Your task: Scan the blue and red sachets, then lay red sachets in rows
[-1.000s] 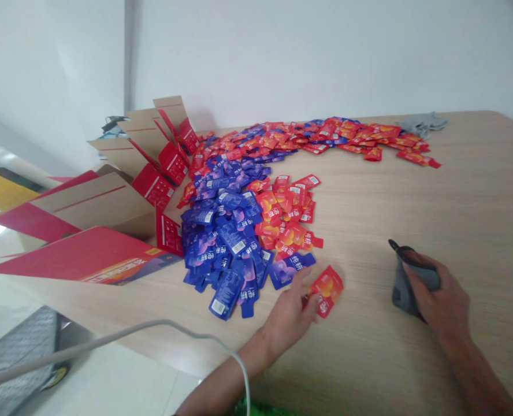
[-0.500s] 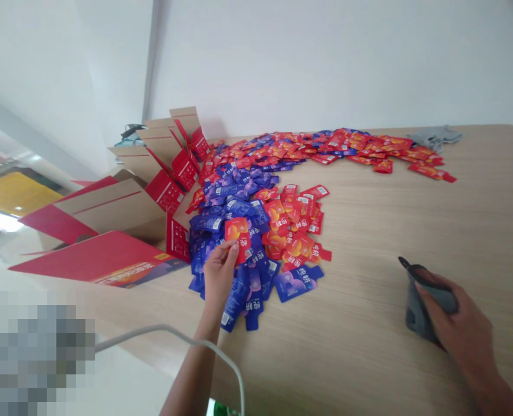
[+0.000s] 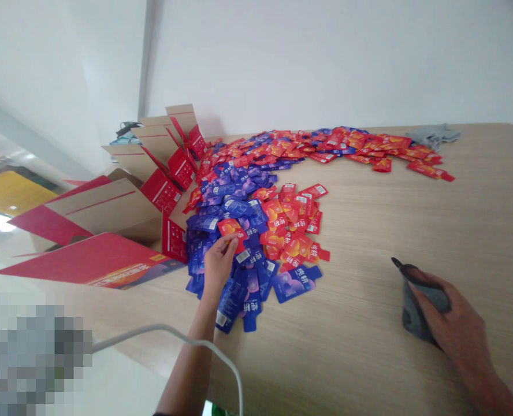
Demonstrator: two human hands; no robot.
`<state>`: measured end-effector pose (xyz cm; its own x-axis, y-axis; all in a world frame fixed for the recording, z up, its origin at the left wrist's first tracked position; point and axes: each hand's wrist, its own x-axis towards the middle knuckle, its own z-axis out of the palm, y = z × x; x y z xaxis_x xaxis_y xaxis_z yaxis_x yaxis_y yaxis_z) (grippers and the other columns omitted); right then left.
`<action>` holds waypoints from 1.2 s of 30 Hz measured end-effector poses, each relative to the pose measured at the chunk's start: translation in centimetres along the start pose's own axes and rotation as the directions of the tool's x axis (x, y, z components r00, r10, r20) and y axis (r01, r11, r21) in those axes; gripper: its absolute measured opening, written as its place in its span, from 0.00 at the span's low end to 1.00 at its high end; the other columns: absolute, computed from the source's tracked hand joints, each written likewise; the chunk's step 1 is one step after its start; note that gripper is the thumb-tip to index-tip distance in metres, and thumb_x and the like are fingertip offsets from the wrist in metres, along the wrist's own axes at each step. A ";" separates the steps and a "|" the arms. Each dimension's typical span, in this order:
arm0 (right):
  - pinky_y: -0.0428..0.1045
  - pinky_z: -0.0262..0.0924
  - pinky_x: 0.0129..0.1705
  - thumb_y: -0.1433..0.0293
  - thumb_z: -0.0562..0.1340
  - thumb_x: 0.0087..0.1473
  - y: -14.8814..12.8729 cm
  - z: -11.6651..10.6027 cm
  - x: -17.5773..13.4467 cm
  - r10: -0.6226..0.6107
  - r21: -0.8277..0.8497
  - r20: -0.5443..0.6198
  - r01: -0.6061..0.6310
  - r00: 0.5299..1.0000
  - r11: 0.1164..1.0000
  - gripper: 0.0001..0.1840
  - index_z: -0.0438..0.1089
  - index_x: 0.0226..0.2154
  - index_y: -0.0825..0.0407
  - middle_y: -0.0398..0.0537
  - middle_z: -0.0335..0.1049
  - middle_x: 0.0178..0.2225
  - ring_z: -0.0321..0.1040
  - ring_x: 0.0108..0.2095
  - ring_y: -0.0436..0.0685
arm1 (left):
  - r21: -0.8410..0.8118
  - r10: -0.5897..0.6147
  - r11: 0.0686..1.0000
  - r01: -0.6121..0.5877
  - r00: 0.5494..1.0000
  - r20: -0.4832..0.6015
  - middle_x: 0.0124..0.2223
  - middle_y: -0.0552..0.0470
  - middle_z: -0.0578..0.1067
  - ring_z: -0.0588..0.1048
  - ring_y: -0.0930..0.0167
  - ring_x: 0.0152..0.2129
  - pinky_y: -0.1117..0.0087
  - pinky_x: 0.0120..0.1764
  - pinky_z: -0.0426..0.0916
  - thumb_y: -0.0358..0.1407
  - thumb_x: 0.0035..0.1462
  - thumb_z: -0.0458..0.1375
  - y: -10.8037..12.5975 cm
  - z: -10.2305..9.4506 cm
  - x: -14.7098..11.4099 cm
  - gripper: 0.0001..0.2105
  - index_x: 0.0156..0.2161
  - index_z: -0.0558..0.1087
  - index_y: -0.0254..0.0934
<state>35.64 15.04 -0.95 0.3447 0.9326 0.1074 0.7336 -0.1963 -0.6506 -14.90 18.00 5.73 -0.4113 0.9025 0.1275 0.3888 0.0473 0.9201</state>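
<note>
My left hand (image 3: 219,263) pinches a red-orange sachet (image 3: 231,229) between thumb and fingers, over a heap of blue sachets (image 3: 234,297). Just right of that heap lies a smaller pile of red-orange sachets (image 3: 297,248), with a single blue sachet (image 3: 294,283) at its near edge. On the right side of the table, my right hand (image 3: 458,323) is wrapped round a grey thing with a black rim and a pointed black tip (image 3: 421,306); its exact kind is unclear. It is held at the tabletop, apart from the sachets.
Open red cardboard boxes (image 3: 104,260) stand in a row along the left edge. A long band of mixed red and blue sachets (image 3: 291,144) runs along the back by the wall. A grey cloth item (image 3: 434,136) lies back right. A white cable (image 3: 165,328) crosses in front of my left forearm.
My left hand has lowered the red-orange sachet slightly towards the blue heap, and the sachet now looks more tilted. The right hand keeps its grip on the grey thing, shifting slightly left in view.
</note>
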 end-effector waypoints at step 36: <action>0.64 0.65 0.60 0.45 0.58 0.59 1.6 0.4 0.4 -0.102 0.045 0.118 0.098 0.988 0.994 0.32 0.71 0.57 0.47 0.54 0.76 0.57 0.73 0.58 0.72 | -0.138 0.164 0.981 -0.135 0.961 0.223 0.44 0.47 0.84 0.81 0.68 0.39 0.70 0.45 0.73 0.35 0.64 0.59 4.3 13.3 6.9 0.11 0.48 0.79 0.35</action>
<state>36.75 15.18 -2.24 0.1965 0.9769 0.0839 0.7369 -0.0906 -0.6699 -5.10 30.11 5.67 -0.1477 0.9705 0.1904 0.3231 -0.1346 0.9367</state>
